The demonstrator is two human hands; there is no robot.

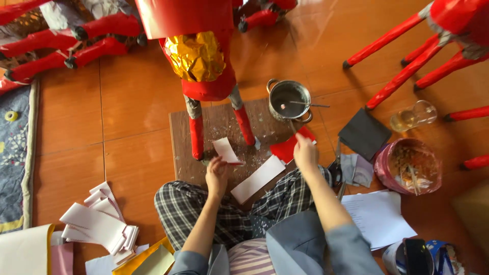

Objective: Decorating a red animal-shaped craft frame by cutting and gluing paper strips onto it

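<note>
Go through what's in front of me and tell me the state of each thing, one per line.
Left hand: pinching a small white paper strip.
Right hand: on the red paper.
Metal pot: uncovered, stick inside.
Glass jar: on its side.
Pink bucket: full of scraps.
Figure: standing on the board.

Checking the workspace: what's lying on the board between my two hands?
Head view: a long white paper strip lies between the left hand and right hand.
</note>
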